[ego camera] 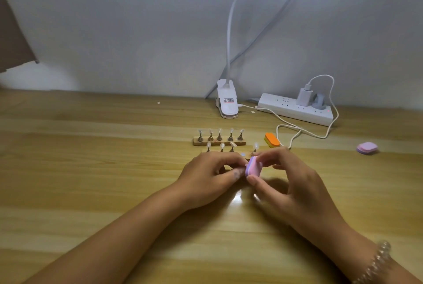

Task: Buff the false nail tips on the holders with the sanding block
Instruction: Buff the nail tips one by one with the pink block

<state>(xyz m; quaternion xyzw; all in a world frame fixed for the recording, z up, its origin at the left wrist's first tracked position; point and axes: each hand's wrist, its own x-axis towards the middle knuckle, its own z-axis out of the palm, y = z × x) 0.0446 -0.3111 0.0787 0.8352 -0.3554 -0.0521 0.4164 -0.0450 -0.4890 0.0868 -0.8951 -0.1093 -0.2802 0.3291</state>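
Two wooden strips carry small metal holders with clear false nail tips: a far strip (pixel 218 142) with several upright tips, and a near strip (pixel 225 151) partly hidden behind my hands. One spot on the near strip stands bare. My right hand (pixel 288 180) pinches a pink and purple sanding block (pixel 253 166) between thumb and fingers, just in front of the near strip. My left hand (pixel 211 177) has its fingers curled against the block's left side; whatever it pinches is hidden by the fingers and the block.
An orange sanding block (pixel 272 139) lies right of the strips, a second pink block (pixel 367 147) far right. A white clip lamp (pixel 227 101), a power strip (pixel 295 108) with a charger and a looping white cable (pixel 304 131) sit at the back of the wooden table (pixel 91 169).
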